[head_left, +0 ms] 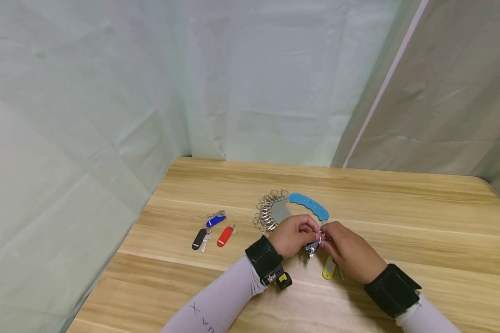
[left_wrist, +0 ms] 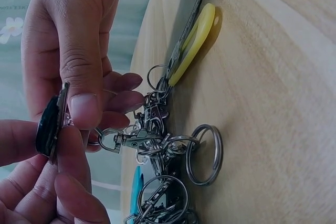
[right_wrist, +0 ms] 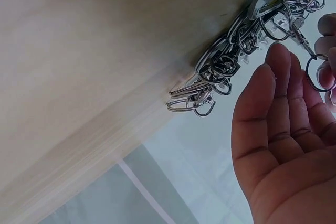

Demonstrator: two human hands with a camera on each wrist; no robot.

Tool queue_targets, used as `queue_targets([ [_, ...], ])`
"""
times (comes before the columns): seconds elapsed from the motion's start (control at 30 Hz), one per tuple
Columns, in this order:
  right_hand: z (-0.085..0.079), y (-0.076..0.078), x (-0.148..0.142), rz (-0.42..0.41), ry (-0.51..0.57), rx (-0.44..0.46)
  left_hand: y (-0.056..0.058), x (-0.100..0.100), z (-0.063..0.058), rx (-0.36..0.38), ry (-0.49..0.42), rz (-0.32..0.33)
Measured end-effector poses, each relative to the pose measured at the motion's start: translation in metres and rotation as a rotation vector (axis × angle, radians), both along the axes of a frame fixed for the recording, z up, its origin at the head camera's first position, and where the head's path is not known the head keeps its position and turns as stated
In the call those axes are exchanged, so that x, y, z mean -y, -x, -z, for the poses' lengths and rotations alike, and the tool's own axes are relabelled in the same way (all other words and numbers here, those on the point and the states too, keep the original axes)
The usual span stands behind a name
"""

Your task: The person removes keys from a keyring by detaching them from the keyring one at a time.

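My left hand [head_left: 293,235] pinches a small dark piece with a metal edge [left_wrist: 48,127], its kind unclear. Touching it from the right, my right hand [head_left: 352,249] grips a metal key ring [right_wrist: 316,74] between thumb and fingers. A swivel clip [left_wrist: 123,139] joins that ring to the bunch below. Under both hands lies a large key holder with a blue handle [head_left: 308,206] and a grey metal plate [head_left: 280,210], hung with many clips and rings. A yellow key tag [head_left: 328,268] with a key lies beneath my right hand. The fingers hide part of the ring.
To the left on the wooden table [head_left: 158,273] lie a blue key tag [head_left: 215,222], a black one [head_left: 199,239] and a red one [head_left: 224,236], with keys on them. Curtains [head_left: 266,83] hang behind the table's far edge.
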State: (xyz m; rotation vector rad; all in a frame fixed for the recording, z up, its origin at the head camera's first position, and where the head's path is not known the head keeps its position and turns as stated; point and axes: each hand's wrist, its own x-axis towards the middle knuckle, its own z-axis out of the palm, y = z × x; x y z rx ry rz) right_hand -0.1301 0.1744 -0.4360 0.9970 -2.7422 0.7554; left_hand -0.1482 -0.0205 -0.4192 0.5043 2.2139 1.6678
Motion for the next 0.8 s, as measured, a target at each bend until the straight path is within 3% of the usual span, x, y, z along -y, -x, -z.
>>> queue_targets([
  [0.6, -0.0011, -0.0006, 0.0021, 0.003, -0.033, -0.019, 0.0001, 0.0007, -0.0008, 0.012, -0.007, -0.002],
  [0.8, -0.0015, -0.0007, 0.0017, 0.021, -0.021, 0.023, 0.0000, 0.0008, -0.0002, 0.010, -0.005, -0.006],
])
